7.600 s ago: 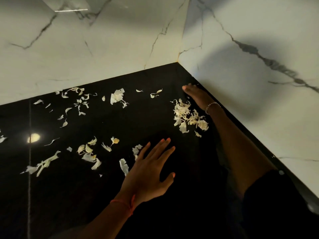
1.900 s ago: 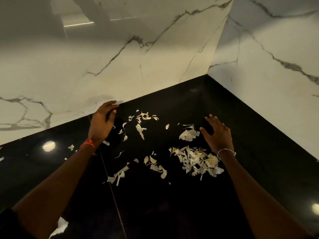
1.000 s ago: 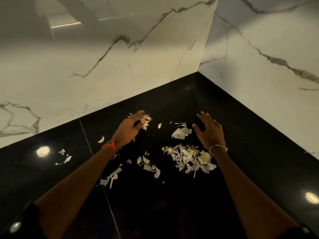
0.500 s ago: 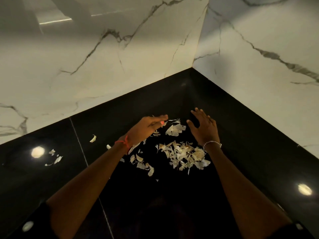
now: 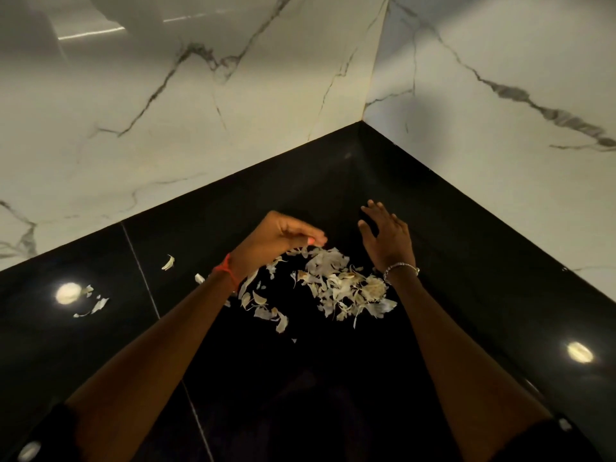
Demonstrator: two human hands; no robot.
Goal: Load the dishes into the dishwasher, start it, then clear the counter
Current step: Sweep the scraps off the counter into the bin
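On the glossy black counter (image 5: 300, 378), close to the corner where two white marble walls (image 5: 200, 111) meet, my hands flank a heap of peels (image 5: 343, 285), pale and papery. My left hand (image 5: 283, 235), a red thread (image 5: 226, 273) at the wrist, hangs over the heap's far left edge with fingers curled down; I cannot tell whether they pinch any scraps. My right hand (image 5: 386, 241), a bracelet (image 5: 400, 269) at the wrist, is released, fingers straight, just beside the heap's right edge. A few stray peels (image 5: 96, 305) lie well apart to the left, next to a round light reflection (image 5: 68, 293).
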